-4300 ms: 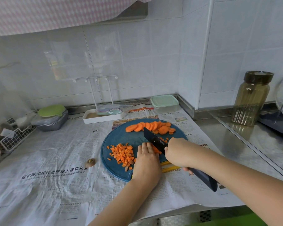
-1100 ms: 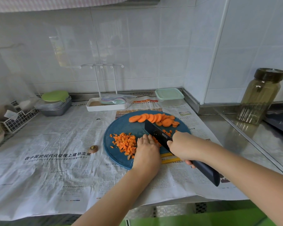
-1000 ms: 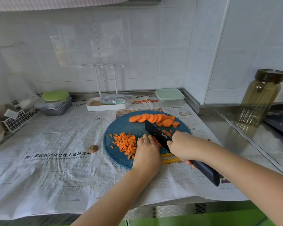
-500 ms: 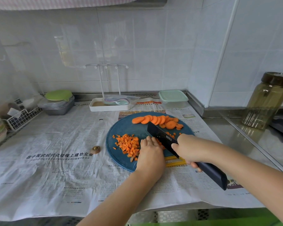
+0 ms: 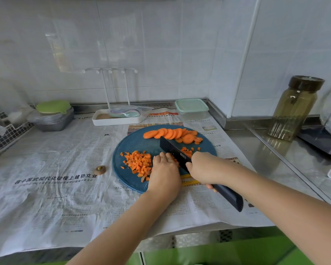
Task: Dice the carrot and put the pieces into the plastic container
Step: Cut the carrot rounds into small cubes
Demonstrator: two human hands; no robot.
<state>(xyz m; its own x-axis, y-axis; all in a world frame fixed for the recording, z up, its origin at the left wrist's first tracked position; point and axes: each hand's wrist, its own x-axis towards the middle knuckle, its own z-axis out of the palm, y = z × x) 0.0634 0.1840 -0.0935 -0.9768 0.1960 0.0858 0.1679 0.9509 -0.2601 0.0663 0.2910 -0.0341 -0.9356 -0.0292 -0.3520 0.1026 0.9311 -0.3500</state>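
Note:
A round blue cutting board point(image 5: 136, 144) lies on newspaper. Orange carrot slices point(image 5: 170, 133) fan along its far edge. A pile of diced carrot point(image 5: 139, 163) sits at the board's left. My left hand point(image 5: 164, 173) presses down on carrot pieces beside the blade; the pieces under it are mostly hidden. My right hand point(image 5: 204, 168) grips a dark knife point(image 5: 175, 151), blade down on the board, handle end point(image 5: 229, 197) pointing toward me. A few dice point(image 5: 187, 151) lie right of the blade. The plastic container point(image 5: 191, 109) with a pale green lid stands closed behind the board.
A carrot end point(image 5: 100, 169) lies on the newspaper point(image 5: 46, 178) left of the board. A white rack tray point(image 5: 116, 118), a grey lidded box point(image 5: 53, 118) and a wire basket point(image 5: 8, 134) line the back. A tall jar point(image 5: 294, 108) stands right on the steel counter.
The knife and both hands stay at the same spot on the board, chopping. The diced pile has grown slightly. The camera has shifted a little.

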